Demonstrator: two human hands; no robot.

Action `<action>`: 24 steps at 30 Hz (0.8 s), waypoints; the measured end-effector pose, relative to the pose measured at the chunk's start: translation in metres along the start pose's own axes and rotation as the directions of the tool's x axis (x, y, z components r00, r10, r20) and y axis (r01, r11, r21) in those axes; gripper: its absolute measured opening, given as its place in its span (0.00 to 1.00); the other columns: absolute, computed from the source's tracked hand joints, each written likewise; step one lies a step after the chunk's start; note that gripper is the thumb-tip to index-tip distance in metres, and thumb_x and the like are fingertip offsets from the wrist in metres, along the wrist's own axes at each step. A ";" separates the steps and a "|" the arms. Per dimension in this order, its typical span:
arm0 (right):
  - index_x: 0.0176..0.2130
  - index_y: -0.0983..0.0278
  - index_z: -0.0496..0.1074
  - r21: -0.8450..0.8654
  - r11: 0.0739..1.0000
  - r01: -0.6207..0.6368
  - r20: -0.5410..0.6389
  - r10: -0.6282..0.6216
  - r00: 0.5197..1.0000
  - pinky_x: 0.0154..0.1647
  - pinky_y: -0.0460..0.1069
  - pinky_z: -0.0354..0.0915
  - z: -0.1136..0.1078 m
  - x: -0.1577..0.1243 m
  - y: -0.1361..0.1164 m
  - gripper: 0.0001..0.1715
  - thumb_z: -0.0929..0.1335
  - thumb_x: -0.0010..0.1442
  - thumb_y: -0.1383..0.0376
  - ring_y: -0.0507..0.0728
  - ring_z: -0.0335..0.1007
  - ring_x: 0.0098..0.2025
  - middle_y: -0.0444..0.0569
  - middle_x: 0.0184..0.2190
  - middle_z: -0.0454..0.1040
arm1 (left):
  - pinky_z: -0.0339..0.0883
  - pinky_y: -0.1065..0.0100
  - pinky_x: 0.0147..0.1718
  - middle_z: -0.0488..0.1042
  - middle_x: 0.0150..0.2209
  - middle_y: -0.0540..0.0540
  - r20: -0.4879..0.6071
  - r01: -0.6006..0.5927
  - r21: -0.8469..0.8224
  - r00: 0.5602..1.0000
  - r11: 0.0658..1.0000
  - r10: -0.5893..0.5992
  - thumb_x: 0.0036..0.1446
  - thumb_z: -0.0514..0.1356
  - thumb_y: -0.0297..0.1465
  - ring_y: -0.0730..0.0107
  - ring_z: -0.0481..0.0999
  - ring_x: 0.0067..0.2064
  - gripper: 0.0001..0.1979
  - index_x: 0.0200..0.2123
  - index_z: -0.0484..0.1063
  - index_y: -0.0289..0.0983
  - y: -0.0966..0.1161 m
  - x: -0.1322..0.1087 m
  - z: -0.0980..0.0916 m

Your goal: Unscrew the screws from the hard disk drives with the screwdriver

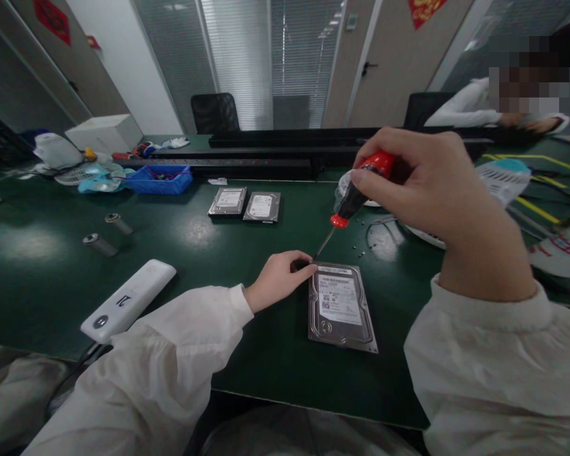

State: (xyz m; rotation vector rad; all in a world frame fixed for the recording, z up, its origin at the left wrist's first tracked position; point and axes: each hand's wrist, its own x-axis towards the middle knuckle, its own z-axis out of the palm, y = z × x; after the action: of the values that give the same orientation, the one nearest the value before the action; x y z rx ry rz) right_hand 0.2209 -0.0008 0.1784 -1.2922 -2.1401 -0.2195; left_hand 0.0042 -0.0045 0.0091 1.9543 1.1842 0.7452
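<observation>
across the green table (261,361), head view: one hard drive (344,304) is lying flat, label up, near the edge closest to the person and just right of the left hand.
right hand (422,183): its fingers are curling closed round the handle of a red and black screwdriver (349,206), whose shaft is slanting down toward the drive's far left corner.
left hand (280,275): it is resting partly open, its thumb touching that corner and its fingers bending beside it; whether they are pinching anything is not showing.
tip: it is ending at or just beside the corner; whether it is seating in a screw head is too small to tell.
angle: the shaft is leaning to the right, so standing it more upright over the corner would probably be giving a squarer bite.
pressure: pressing straight down while turning slowly would likely be guarding against slipping.
bracing: the thumb is lying close to the tip, so holding the drive farther along its side would seemingly be safer.
loose screws (361,254): small bits, apparently screws, are lying beyond the drive to its right; a sweeping sleeve could be scattering them.
other drives (228,199): two are lying side by side farther off, well apart from both hands.
</observation>
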 end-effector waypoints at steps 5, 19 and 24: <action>0.40 0.65 0.78 0.015 1.000 -0.007 -0.087 0.008 0.996 0.39 0.51 0.62 -0.008 -0.002 0.014 0.11 0.72 0.67 0.59 0.49 0.61 0.29 0.46 0.31 0.75 | 0.77 0.61 0.49 0.87 0.50 0.43 -0.001 0.007 -0.018 1.000 1.000 -0.007 0.74 0.62 0.29 0.58 0.86 0.50 0.10 0.51 0.85 0.36 0.004 0.001 -0.001; 0.38 0.62 0.79 0.061 0.998 -0.022 -0.126 0.029 0.992 0.35 0.53 0.61 -0.016 -0.002 0.015 0.10 0.73 0.63 0.58 0.52 0.62 0.29 0.49 0.30 0.77 | 0.77 0.56 0.50 0.88 0.45 0.45 -0.045 0.003 0.047 0.999 0.999 -0.001 0.73 0.64 0.32 0.56 0.86 0.48 0.09 0.44 0.86 0.40 0.000 0.007 0.000; 0.38 0.61 0.79 0.080 0.996 -0.028 -0.093 0.035 0.995 0.37 0.54 0.62 -0.017 -0.001 0.013 0.09 0.73 0.61 0.58 0.52 0.62 0.29 0.49 0.30 0.77 | 0.77 0.57 0.49 0.87 0.44 0.44 -0.057 -0.014 0.088 0.998 0.996 0.019 0.72 0.64 0.31 0.56 0.85 0.46 0.08 0.43 0.86 0.38 0.003 0.004 0.000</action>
State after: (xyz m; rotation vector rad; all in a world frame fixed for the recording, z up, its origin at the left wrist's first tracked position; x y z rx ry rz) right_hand 0.2393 -0.0025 0.1885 -1.2447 -2.0274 -0.1773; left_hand 0.0073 -0.0016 0.0122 2.0282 1.2560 0.7750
